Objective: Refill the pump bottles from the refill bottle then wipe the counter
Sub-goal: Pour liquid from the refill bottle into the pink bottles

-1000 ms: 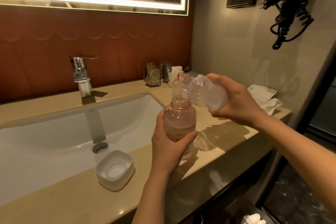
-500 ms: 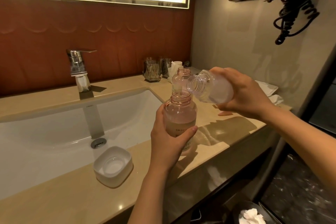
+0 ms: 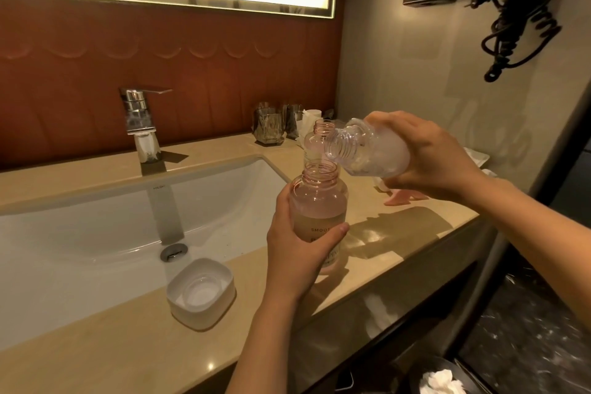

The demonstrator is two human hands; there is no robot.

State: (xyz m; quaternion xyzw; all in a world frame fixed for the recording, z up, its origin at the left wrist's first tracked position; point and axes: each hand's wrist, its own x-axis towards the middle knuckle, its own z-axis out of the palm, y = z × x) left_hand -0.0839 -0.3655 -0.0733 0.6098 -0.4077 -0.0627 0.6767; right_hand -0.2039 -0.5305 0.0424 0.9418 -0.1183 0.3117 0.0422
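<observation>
White dish (image 3: 200, 293) by sink (image 3: 96, 217); spare bottle (image 3: 315, 145) behind held bottle (image 3: 319, 205), refill bottle (image 3: 374, 153).

"SMOO…" on the pink pump bottle (image 3: 319, 208); illegible mark on sink rim (image 3: 159, 187)

Refill bottle (image 3: 371, 150) above pump bottle (image 3: 319, 205), sink (image 3: 96, 227) left

Covered and cropped
The left hand (image 3: 294, 253) covers most of the label (image 3: 319, 229) on the front bottle (image 3: 319, 201); the refill bottle (image 3: 377, 157) hides the right shoulder of the rear bottle (image 3: 311, 150); the bottom edge crops the bin (image 3: 419, 374).
</observation>
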